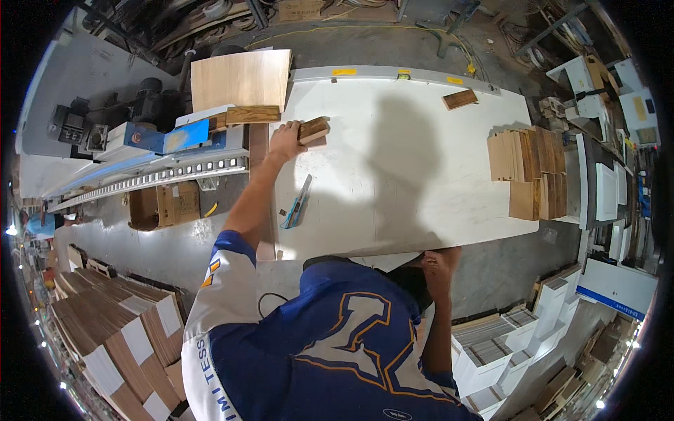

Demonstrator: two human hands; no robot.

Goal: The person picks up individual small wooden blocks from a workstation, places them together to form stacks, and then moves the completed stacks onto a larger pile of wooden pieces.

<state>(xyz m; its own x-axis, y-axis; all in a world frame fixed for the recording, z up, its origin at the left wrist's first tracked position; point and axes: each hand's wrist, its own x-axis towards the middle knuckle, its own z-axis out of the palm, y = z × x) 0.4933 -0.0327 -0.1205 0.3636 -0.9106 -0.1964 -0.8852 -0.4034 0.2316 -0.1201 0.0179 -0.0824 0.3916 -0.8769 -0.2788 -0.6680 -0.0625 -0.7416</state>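
"Looking at the left hand (286, 139), what do you see in it?"

"It is partly closed, with the fingers curled around the left end of a small rectangular block of brown grained wood (315, 128). The block is at the left part of a large white rectangular table top (463, 193). Whether it touches the surface, I cannot tell."

"And the right hand (439, 262)?"

"It is at the near edge of the table top. Its fingers look bent, but how far open it is, or if it holds something, I cannot tell."

"What could go wrong from here?"

"Only one end of the block is gripped, so it could turn or slip if the fingers loosen. Also, a long blue-and-grey tool (296, 203), maybe a cutter knife, lies on the left part of the table top. If its blade is out, a careless sweep of the forearm could cause a cut."

"Anything else?"

"At the right end of the table top, a pile of brown wooden pieces (523, 158) could topple from a bump."
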